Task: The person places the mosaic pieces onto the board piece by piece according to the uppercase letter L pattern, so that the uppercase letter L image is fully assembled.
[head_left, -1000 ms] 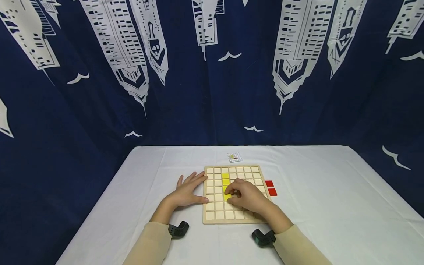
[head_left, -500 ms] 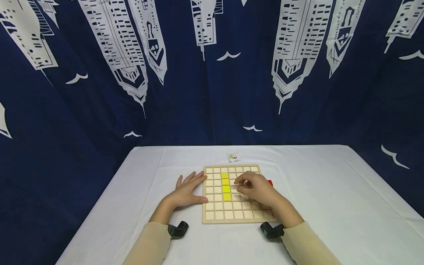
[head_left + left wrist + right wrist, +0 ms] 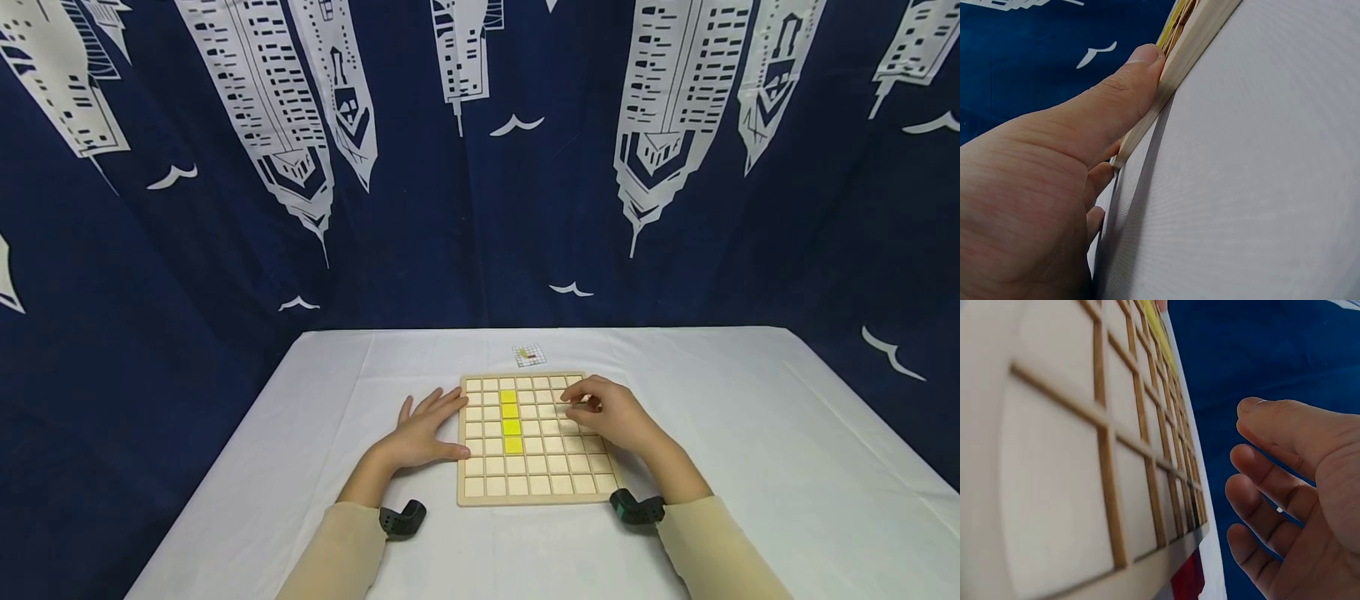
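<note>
A wooden grid board (image 3: 525,502) with raised dividers lies on the table. Several yellow square tiles (image 3: 512,427) form one unbroken column in its left-centre cells. My left hand (image 3: 420,437) rests at the board's left edge, fingers spread; in the left wrist view its thumb (image 3: 1119,87) touches the board's side. Over the upper right part of the board hovers my right hand (image 3: 615,412), its fingers loosely bent and nothing between them, as the right wrist view confirms. Red tiles (image 3: 1190,578) beside the board's right edge show there, but the right hand hides them from the head view.
A small card (image 3: 528,356) printed with a grid and coloured squares lies behind the board. White cloth (image 3: 750,433) covers the table. A dark blue curtain (image 3: 480,233) with white building prints hangs at the back.
My right hand has left the lowest yellow tile and moved right across the board, uncovering the whole yellow column and covering the red tiles. The left hand has stayed put.
</note>
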